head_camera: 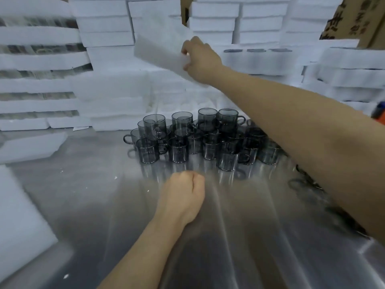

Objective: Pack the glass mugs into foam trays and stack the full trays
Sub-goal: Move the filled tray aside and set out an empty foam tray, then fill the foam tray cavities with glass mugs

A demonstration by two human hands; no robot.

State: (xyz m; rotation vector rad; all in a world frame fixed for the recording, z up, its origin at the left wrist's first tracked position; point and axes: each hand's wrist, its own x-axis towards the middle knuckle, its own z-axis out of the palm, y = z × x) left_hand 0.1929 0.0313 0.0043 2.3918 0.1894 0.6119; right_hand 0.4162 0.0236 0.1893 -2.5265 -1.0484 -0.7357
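Note:
Several smoky grey glass mugs (193, 136) stand clustered on the steel table (239, 226), some stacked two high. My right hand (200, 59) reaches far over them and grips a white foam tray (160, 38), held tilted in the air in front of the foam stacks. My left hand (183, 195) rests as a closed fist on the table just in front of the mugs, holding nothing.
Tall stacks of white foam trays (106, 24) line the back and both sides; the left stack (35, 65) shows dark mugs between layers. Loose foam pieces (29, 147) lie at the left. Cardboard boxes (354, 17) stand at the back right.

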